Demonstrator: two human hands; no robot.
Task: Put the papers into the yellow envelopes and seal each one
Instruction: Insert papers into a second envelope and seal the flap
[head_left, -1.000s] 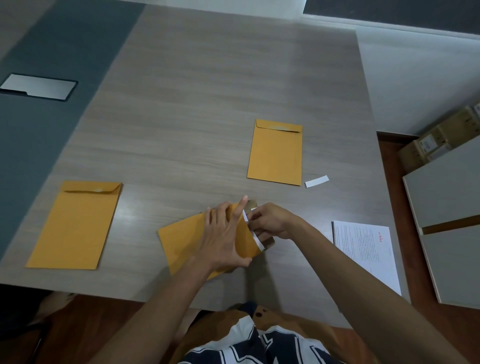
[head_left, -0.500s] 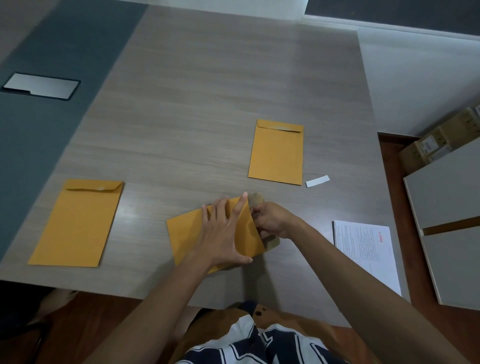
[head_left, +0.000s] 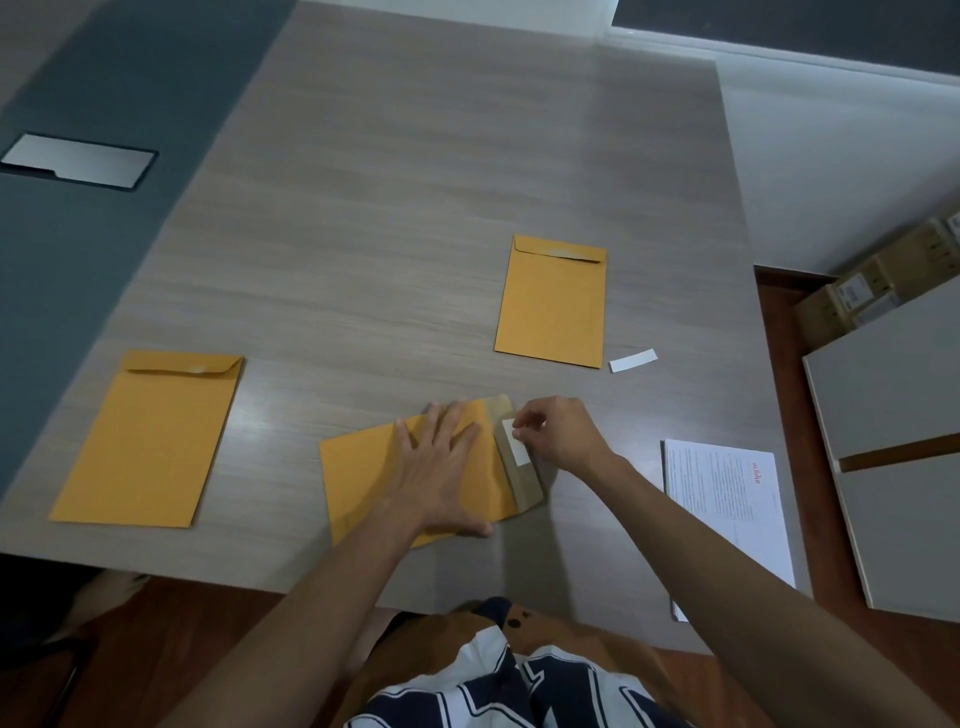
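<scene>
Middle envelope (head_left: 363, 478): flat on the counter (head_left: 415, 182) near its front edge, turned sideways, brown flap (head_left: 522, 483) open to the right.
Left hand (head_left: 441, 467): fingers spread wide, palm pressing the middle envelope down.
Right hand (head_left: 558, 434): fingertips pinched on the white strip (head_left: 514, 441) lying on the flap.
Left envelope (head_left: 150, 436): well left of the middle envelope, flap folded down.
Far envelope (head_left: 553, 301): beyond the middle envelope, a loose white strip (head_left: 632, 360) beside its right corner.
Papers (head_left: 727, 499): right of the middle envelope, at the counter's edge.
</scene>
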